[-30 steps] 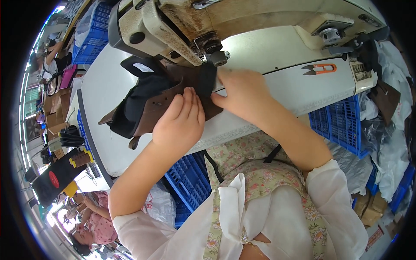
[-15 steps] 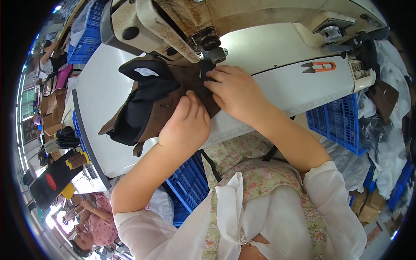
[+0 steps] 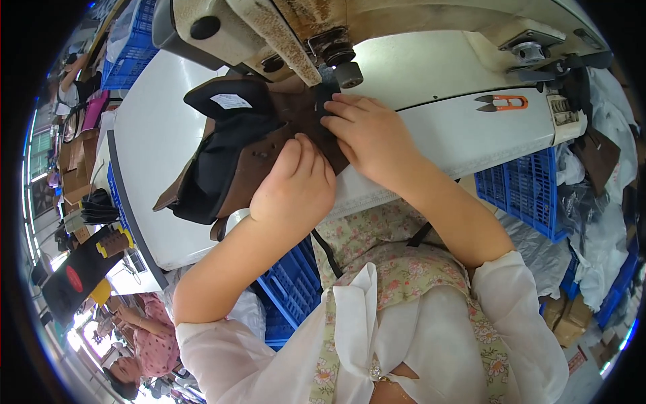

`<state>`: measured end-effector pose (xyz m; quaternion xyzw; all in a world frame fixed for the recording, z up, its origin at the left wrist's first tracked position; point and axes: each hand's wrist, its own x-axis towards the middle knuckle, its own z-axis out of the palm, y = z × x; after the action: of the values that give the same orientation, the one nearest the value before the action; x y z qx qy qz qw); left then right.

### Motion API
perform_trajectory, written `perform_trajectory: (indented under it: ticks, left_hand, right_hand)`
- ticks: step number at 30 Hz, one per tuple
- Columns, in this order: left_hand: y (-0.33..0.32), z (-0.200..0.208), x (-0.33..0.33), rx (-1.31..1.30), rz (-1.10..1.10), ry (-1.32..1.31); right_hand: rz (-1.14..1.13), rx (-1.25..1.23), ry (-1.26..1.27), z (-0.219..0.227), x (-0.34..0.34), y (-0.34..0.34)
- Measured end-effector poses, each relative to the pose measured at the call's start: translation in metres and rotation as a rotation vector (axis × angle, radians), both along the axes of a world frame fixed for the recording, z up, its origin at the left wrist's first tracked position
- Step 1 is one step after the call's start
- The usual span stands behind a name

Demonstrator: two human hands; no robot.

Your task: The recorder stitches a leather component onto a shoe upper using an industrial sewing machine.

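Observation:
A brown and black shoe upper lies on the white table under the head of a cream sewing machine. My left hand presses down on the brown leather at its near edge. My right hand rests flat on the leather just below the presser foot, fingertips by the needle. Both hands hold the piece against the machine bed.
Orange thread snips lie on the table to the right. Blue plastic crates stand below the table edge, another crate by my knees. Another person in pink sits at lower left. Bags and scraps pile at the right.
The shoe upper and both hands have slid further up under the machine head toward the presser foot. My right hand has shifted left, closer to the needle.

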<state>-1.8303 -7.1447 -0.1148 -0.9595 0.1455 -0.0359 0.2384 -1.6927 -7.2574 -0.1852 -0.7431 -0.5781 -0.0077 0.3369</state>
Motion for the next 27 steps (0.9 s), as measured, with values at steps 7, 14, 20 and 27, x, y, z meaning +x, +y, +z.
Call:
perform_trajectory:
  ticks: [7, 14, 20, 27]
  left_hand:
    - [-0.007, -0.007, 0.005, -0.056, -0.017, -0.071]
    - [-0.016, -0.009, 0.007, -0.025, 0.074, -0.098]
    - [-0.016, -0.010, 0.006, -0.032, 0.086, -0.094]
    - [-0.017, -0.013, 0.011, -0.040, 0.096, -0.116]
  right_hand:
    - [0.019, 0.015, -0.045, 0.003, 0.008, -0.001]
    - [0.007, 0.007, -0.079, 0.004, 0.013, 0.001]
    - [0.039, -0.057, -0.046, 0.005, 0.016, 0.000]
    - [0.031, 0.012, -0.096, 0.002, 0.021, 0.004]
